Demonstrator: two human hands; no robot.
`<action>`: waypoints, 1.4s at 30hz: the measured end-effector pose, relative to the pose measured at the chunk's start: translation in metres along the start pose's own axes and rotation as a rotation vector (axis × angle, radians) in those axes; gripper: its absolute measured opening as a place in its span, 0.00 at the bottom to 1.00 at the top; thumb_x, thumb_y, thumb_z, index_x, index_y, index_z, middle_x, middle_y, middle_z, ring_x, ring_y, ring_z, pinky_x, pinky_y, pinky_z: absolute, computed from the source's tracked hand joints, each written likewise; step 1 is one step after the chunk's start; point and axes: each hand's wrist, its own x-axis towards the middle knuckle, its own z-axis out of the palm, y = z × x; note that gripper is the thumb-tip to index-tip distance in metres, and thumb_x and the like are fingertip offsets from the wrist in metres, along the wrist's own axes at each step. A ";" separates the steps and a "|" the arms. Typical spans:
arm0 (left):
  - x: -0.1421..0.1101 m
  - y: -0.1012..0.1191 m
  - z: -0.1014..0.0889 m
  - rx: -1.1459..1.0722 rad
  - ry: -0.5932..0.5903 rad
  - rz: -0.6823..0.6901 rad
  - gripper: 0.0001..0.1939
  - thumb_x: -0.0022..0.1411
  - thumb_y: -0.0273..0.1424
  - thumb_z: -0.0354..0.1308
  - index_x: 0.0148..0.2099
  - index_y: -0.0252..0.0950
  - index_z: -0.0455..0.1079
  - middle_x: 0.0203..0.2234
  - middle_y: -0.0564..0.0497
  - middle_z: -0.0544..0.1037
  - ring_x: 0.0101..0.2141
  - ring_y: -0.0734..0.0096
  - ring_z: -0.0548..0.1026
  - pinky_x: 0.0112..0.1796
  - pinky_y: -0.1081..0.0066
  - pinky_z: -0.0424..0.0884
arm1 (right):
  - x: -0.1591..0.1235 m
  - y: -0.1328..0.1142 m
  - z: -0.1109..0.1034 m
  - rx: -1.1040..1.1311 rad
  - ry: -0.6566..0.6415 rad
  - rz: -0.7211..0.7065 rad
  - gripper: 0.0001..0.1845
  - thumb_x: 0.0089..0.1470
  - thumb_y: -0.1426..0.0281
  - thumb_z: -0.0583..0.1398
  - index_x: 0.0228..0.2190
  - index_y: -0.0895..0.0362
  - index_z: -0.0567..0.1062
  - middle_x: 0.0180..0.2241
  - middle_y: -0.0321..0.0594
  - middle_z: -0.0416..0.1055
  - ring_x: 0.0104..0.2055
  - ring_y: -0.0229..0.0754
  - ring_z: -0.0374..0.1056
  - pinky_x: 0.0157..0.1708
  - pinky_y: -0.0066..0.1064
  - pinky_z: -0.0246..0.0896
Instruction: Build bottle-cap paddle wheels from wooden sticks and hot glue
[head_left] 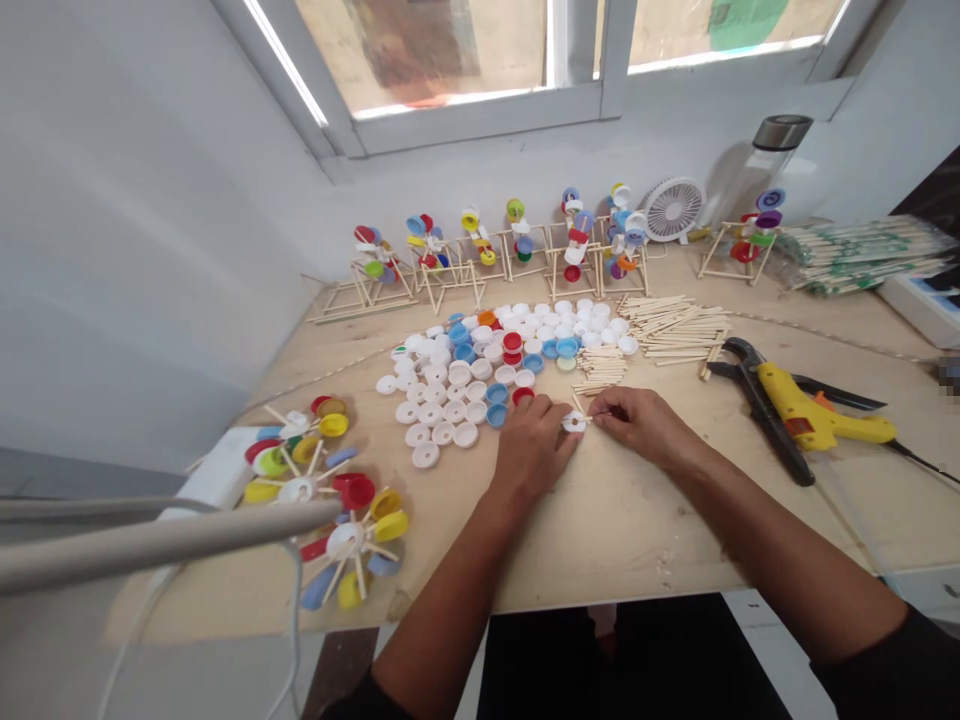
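Observation:
Between my hands, low over the wooden table, is a white bottle cap [574, 422] with a hole in its middle and short sticks poking out of its rim. My left hand [531, 440] grips the cap from its left side, fingers closed. From the right, my right hand [634, 422] pinches a short wooden stick [589, 418] at the cap's edge; the fingertips partly hide it. Just beyond lies a small pile of short sticks [602, 368]. Loose caps [455, 410], mostly white with some blue and red, spread out left of and behind my left hand.
A yellow hot glue gun [817, 410] and black-handled pliers [765, 410] lie at right. Longer sticks [675, 325] are heaped behind. Cap wheels [346, 541] sit at left, near a grey bar [172, 545]. Stick stands [450, 285], a fan [674, 210] and a bottle [776, 145] line the wall.

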 end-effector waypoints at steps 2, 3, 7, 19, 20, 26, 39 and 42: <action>0.000 0.000 0.000 0.002 -0.003 -0.003 0.10 0.56 0.32 0.59 0.41 0.38 0.71 0.35 0.48 0.73 0.38 0.62 0.68 0.41 0.62 0.64 | 0.000 -0.001 0.000 -0.003 0.000 0.005 0.08 0.47 0.75 0.56 0.29 0.56 0.75 0.24 0.34 0.70 0.26 0.34 0.61 0.26 0.25 0.52; 0.000 0.000 0.000 0.003 -0.004 -0.005 0.10 0.56 0.32 0.59 0.41 0.38 0.72 0.35 0.48 0.73 0.38 0.62 0.68 0.41 0.62 0.64 | 0.000 -0.001 0.000 -0.004 0.001 0.000 0.08 0.47 0.75 0.56 0.29 0.56 0.75 0.24 0.34 0.70 0.26 0.35 0.61 0.27 0.25 0.52; 0.000 0.001 0.000 0.004 -0.001 -0.008 0.10 0.56 0.32 0.59 0.42 0.38 0.71 0.35 0.48 0.73 0.38 0.62 0.69 0.40 0.62 0.64 | 0.000 0.000 0.000 -0.012 0.002 -0.026 0.08 0.47 0.75 0.56 0.29 0.56 0.75 0.25 0.35 0.71 0.27 0.35 0.62 0.27 0.25 0.53; -0.001 0.002 -0.001 0.012 0.006 -0.015 0.10 0.55 0.32 0.60 0.41 0.37 0.72 0.35 0.48 0.73 0.38 0.62 0.68 0.43 0.61 0.64 | -0.003 0.001 0.001 -0.081 0.024 -0.062 0.08 0.48 0.74 0.56 0.30 0.56 0.75 0.27 0.35 0.72 0.27 0.35 0.63 0.27 0.25 0.53; -0.001 0.003 -0.001 0.012 0.006 -0.020 0.10 0.55 0.32 0.60 0.41 0.37 0.72 0.35 0.48 0.73 0.38 0.62 0.68 0.43 0.61 0.64 | -0.003 0.001 0.001 -0.081 0.026 -0.062 0.08 0.48 0.74 0.56 0.30 0.56 0.75 0.27 0.35 0.72 0.27 0.34 0.63 0.27 0.25 0.53; -0.001 0.004 0.000 0.019 0.017 -0.033 0.10 0.55 0.33 0.60 0.41 0.38 0.71 0.34 0.48 0.73 0.39 0.61 0.68 0.43 0.60 0.64 | -0.002 0.000 0.001 -0.084 0.030 -0.067 0.09 0.47 0.74 0.56 0.30 0.57 0.76 0.26 0.35 0.72 0.26 0.35 0.63 0.27 0.25 0.53; -0.002 0.005 -0.003 0.033 0.033 -0.015 0.12 0.54 0.32 0.60 0.42 0.38 0.70 0.34 0.48 0.73 0.38 0.62 0.69 0.42 0.61 0.65 | -0.004 0.003 0.001 -0.125 0.143 -0.053 0.08 0.49 0.70 0.57 0.32 0.55 0.75 0.29 0.37 0.73 0.26 0.35 0.63 0.27 0.27 0.55; -0.002 0.005 -0.004 0.042 0.023 -0.019 0.12 0.54 0.32 0.60 0.42 0.37 0.70 0.35 0.48 0.73 0.38 0.61 0.69 0.41 0.62 0.65 | -0.004 0.000 -0.001 -0.159 0.203 -0.056 0.08 0.51 0.70 0.56 0.32 0.55 0.75 0.31 0.38 0.73 0.29 0.36 0.65 0.29 0.28 0.57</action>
